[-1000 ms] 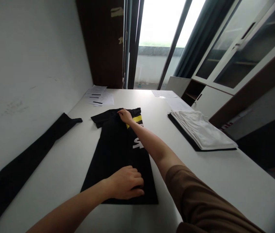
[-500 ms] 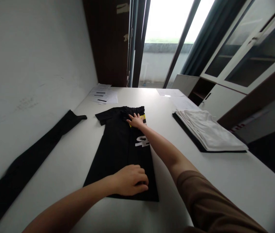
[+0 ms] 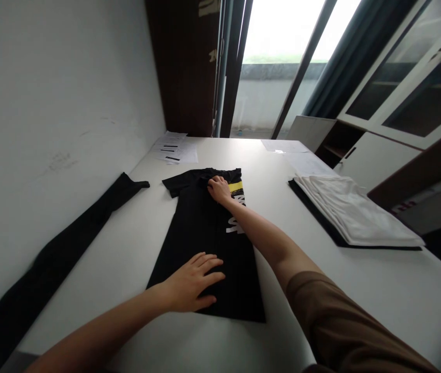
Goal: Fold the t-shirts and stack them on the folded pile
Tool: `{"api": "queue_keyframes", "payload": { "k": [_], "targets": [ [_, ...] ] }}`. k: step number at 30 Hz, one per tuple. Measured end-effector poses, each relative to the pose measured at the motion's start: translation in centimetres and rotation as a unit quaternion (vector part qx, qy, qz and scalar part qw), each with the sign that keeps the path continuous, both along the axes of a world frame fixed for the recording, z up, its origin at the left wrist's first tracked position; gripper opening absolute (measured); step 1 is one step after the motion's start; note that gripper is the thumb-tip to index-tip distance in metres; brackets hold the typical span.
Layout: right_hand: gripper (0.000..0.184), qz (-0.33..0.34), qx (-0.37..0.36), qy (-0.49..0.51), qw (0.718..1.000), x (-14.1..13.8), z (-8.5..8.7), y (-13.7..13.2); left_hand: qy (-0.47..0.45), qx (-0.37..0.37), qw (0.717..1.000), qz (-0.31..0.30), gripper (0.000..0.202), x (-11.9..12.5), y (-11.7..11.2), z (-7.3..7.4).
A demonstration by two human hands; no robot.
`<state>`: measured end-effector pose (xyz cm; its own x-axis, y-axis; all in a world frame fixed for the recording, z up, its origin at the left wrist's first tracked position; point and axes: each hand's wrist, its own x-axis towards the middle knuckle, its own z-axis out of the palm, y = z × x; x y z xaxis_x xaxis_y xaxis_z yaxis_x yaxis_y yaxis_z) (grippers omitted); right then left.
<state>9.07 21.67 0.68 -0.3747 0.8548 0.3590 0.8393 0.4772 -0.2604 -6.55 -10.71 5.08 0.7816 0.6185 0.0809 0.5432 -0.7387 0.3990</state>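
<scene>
A black T-shirt (image 3: pixel 204 233) with a yellow band and white print lies folded lengthwise on the white table, its sleeve pointing left at the far end. My left hand (image 3: pixel 195 282) rests flat on the lower part of the shirt, fingers spread. Farther up, beside the yellow band, my right hand (image 3: pixel 219 190) has its fingers curled into bunched cloth near the collar. The fingertips there are partly hidden by the fabric.
A long black garment (image 3: pixel 68 248) lies along the wall on the left. White folded clothes (image 3: pixel 352 212) sit on a black piece (image 3: pixel 317 217) at the right. Paper sheets (image 3: pixel 175 148) lie at the far left of the table, with more papers (image 3: pixel 284 146) at the far right.
My right hand has shifted left off the yellow band, and its spread fingers have curled onto the cloth. My left hand has moved left and opened out flat. The view has turned slightly left.
</scene>
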Motion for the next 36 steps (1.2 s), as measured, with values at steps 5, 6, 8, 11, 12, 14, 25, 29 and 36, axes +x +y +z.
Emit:
{"api": "queue_keyframes", "payload": {
  "k": [5, 6, 8, 11, 12, 14, 25, 29, 36],
  "targets": [
    [0.033, 0.021, -0.046, 0.043, 0.998, -0.5, 0.2, 0.7, 0.000, -0.010, 1.000, -0.017, 0.060, 0.5, 0.1, -0.1],
    [0.037, 0.025, -0.063, 0.035, 0.997, -0.8, 0.3, 0.7, 0.000, -0.010, 1.000, -0.020, 0.061, 0.6, 0.1, 0.0],
    [0.040, 0.029, -0.071, 0.025, 0.997, -2.0, 0.5, 0.7, 0.000, -0.005, 1.000, -0.029, 0.061, 0.5, 0.3, 0.5],
    [0.029, 0.063, -0.059, 0.034, 0.996, -5.6, 0.8, 0.6, 0.011, 0.001, 1.000, -0.001, 0.048, -1.0, 1.0, 1.9],
    [0.026, 0.090, -0.065, 0.039, 0.993, -7.2, 0.8, 0.6, 0.025, -0.001, 0.999, 0.038, 0.038, -1.9, 1.3, 2.5],
    [0.029, 0.133, -0.092, 0.060, 0.985, -10.5, 0.8, 0.7, 0.082, -0.010, 0.983, 0.166, 0.025, -4.0, 2.0, 3.6],
    [0.044, -0.025, -0.136, 0.011, 0.990, -19.1, 0.1, 1.0, 0.254, -0.090, 0.895, 0.356, 0.031, -7.2, 2.2, 3.0],
    [0.031, -0.036, -0.186, 0.073, 0.979, -17.8, 1.5, 2.3, 0.233, -0.090, 0.912, 0.325, 0.021, -7.1, 2.3, 2.8],
    [0.030, -0.013, -0.283, 0.511, 0.811, -11.4, 5.4, 5.5, 0.127, -0.117, 0.937, 0.304, 0.007, -6.6, 2.3, 3.2]
  ]
}}
